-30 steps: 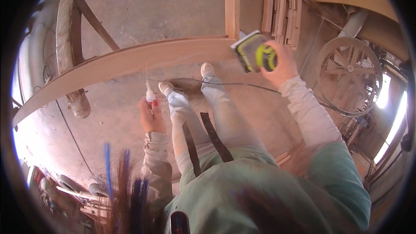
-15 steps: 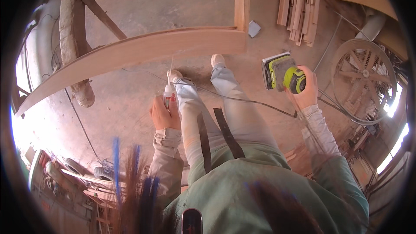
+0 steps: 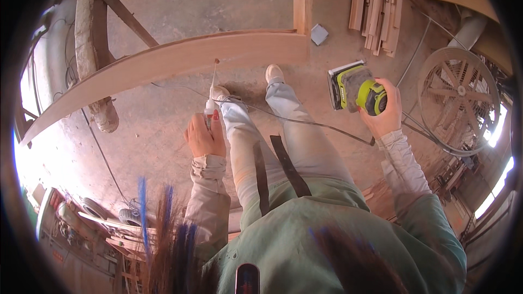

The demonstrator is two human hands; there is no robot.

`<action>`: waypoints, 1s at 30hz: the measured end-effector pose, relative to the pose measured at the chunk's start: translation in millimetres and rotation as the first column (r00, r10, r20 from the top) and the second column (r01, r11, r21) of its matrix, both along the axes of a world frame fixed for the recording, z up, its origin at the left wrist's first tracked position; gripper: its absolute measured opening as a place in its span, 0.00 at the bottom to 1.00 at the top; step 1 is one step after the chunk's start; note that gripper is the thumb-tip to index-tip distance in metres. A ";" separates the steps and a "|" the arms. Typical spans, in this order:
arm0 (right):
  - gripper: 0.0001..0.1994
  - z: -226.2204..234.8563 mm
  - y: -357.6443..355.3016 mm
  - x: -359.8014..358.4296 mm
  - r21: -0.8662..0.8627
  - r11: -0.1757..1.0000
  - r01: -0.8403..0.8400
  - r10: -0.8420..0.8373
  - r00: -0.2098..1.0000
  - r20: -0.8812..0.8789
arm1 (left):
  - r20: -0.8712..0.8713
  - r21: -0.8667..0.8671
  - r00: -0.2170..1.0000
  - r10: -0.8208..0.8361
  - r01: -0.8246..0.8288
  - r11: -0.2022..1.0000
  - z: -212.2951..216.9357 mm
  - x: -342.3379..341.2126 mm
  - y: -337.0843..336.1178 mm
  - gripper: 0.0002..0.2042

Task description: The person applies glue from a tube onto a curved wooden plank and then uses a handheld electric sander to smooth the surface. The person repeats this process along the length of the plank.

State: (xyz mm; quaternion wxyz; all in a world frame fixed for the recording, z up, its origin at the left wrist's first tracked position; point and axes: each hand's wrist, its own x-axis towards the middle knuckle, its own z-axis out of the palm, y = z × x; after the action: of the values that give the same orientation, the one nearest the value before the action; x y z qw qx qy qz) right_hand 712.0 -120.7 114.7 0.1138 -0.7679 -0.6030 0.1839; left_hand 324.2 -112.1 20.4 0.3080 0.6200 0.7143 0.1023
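My left hand point(image 3: 205, 137) is closed around a small white squeeze bottle point(image 3: 209, 110) with a long thin nozzle. The nozzle points away from me at the face of a long wooden board point(image 3: 180, 60), ending close to a small reddish-brown spot point(image 3: 216, 61). Whether the tip touches the wood I cannot tell. Off to the right, my right hand point(image 3: 385, 113) grips a green and grey electric sander point(image 3: 359, 90) by its rounded body. The sander is held up in the air, apart from the board, with its flat pad turned to the left.
A wooden post point(image 3: 301, 0) meets the board's right end. Thin wood strips point(image 3: 376, 11) lie on the floor at the far right, near a pale square piece point(image 3: 319, 34). A large round fan point(image 3: 461, 91) stands at the right. A dark cable point(image 3: 310, 125) crosses before my legs.
My left hand and the bottle have shifted slightly toward the board. A reddish-brown spot now shows by the nozzle tip. The sander has barely moved in my right hand.
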 end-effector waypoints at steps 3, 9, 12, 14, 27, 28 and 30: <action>0.36 1.3 -1.7 -2.2 -0.001 1.000 0.019 -0.019 1.000 0.001 | 0.016 -0.011 0.999 0.034 -0.034 0.999 -0.5 -1.7 -1.9 0.15; 0.33 14.1 41.6 -37.5 0.039 0.998 -0.053 0.054 0.998 -0.036 | 0.235 -0.052 0.946 0.223 -0.217 0.975 -4.5 -8.2 -9.0 0.14; 0.33 6.4 75.1 -63.9 -0.033 0.991 -0.131 0.127 0.988 -0.090 | 0.293 -0.069 0.913 0.283 -0.275 0.959 12.1 -10.0 -7.3 0.14; 0.33 2.6 88.6 -86.7 -0.094 0.978 -0.185 0.177 0.980 -0.086 | 0.348 -0.086 0.879 0.327 -0.317 0.944 15.9 -12.2 -10.2 0.15; 0.31 0.5 131.9 -208.2 -0.186 0.812 -0.553 0.512 0.829 -0.226 | 0.648 0.004 0.647 0.403 -0.532 0.847 41.6 -28.2 32.8 0.18; 0.31 -0.6 135.7 -215.3 -0.198 0.800 -0.566 0.526 0.821 -0.222 | 0.691 0.049 0.617 0.376 -0.559 0.828 42.4 -21.4 47.1 0.18; 0.31 0.7 142.5 -223.5 -0.222 0.777 -0.589 0.553 0.807 -0.208 | 0.723 0.144 0.630 0.283 -0.538 0.830 54.0 3.1 83.6 0.17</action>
State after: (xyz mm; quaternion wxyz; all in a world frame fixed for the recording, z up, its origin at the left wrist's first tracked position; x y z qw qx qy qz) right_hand 488.5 21.9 115.4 -0.0163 -0.5426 -0.7671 0.3419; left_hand 327.3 -28.4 74.4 0.3985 0.4007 0.6466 0.5124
